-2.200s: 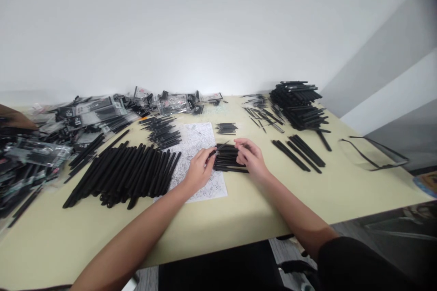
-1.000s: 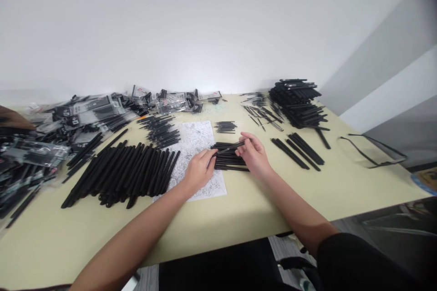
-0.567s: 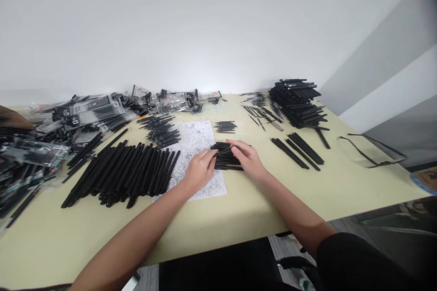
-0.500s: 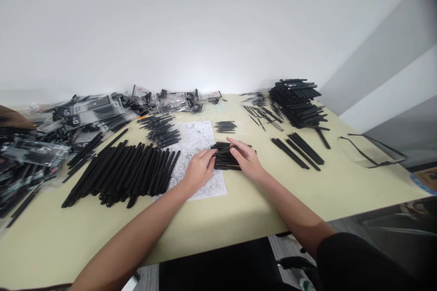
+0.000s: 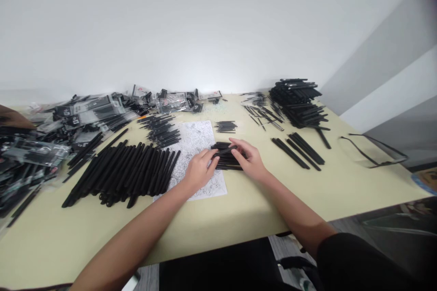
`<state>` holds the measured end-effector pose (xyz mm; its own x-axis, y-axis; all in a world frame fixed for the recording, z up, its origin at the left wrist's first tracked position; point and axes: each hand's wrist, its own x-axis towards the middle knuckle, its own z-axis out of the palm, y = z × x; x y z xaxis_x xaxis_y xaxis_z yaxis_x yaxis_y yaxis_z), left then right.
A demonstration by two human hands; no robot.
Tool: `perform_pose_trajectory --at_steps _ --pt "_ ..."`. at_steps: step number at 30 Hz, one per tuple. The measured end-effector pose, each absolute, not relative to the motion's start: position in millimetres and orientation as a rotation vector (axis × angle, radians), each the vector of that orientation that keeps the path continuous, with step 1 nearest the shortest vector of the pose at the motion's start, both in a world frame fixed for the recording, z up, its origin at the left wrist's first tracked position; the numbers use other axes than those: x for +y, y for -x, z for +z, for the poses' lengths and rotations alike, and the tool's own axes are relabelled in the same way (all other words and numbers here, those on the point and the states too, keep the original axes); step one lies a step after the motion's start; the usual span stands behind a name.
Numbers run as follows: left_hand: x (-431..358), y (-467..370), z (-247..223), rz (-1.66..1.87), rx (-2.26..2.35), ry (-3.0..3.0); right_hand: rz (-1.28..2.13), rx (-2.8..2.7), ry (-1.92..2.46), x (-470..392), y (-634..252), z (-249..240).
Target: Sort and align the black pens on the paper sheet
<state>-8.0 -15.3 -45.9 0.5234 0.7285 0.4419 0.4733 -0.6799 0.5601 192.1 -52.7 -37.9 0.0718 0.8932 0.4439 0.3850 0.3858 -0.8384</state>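
Note:
Between my two hands is a slim black pen (image 5: 224, 150), held a little tilted over a small row of black pens (image 5: 227, 162). My left hand (image 5: 200, 168) pinches its left end. The right end lies between the thumb and fingers of my right hand (image 5: 249, 158). A patterned white sheet (image 5: 213, 186) lies partly under my left hand. Just beyond sits a small bundle of thin dark refill-like sticks (image 5: 226, 127). To the left, a large heap of thick black pens (image 5: 126, 173) spreads out, with a pile of thinner sticks (image 5: 160, 131) behind it.
Plastic packets (image 5: 92, 111) with black pieces cover the table's left and back. Stacked black pens (image 5: 297, 102) rise at the back right, near loose thin sticks (image 5: 262, 113). Several pens (image 5: 305, 149) and eyeglasses (image 5: 378, 163) lie at right. Part of a person shows at the far left edge.
The black pen has turned and come up into clearer view between my hands. My right hand has shifted slightly to the right. The piles have stayed as they were.

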Motion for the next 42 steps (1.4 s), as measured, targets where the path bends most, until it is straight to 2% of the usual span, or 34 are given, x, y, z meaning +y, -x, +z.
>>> perform_pose_trajectory --at_steps 8,18,42 --pt "-14 9 -46 0.938 0.993 -2.424 0.626 -1.375 1.193 -54 -189 -33" --pt "-15 9 -46 0.916 1.012 -2.402 0.699 -1.452 1.158 -52 -201 -37" --pt "-14 9 -47 0.922 1.018 -2.463 0.425 -1.776 1.144 -49 -216 -31"
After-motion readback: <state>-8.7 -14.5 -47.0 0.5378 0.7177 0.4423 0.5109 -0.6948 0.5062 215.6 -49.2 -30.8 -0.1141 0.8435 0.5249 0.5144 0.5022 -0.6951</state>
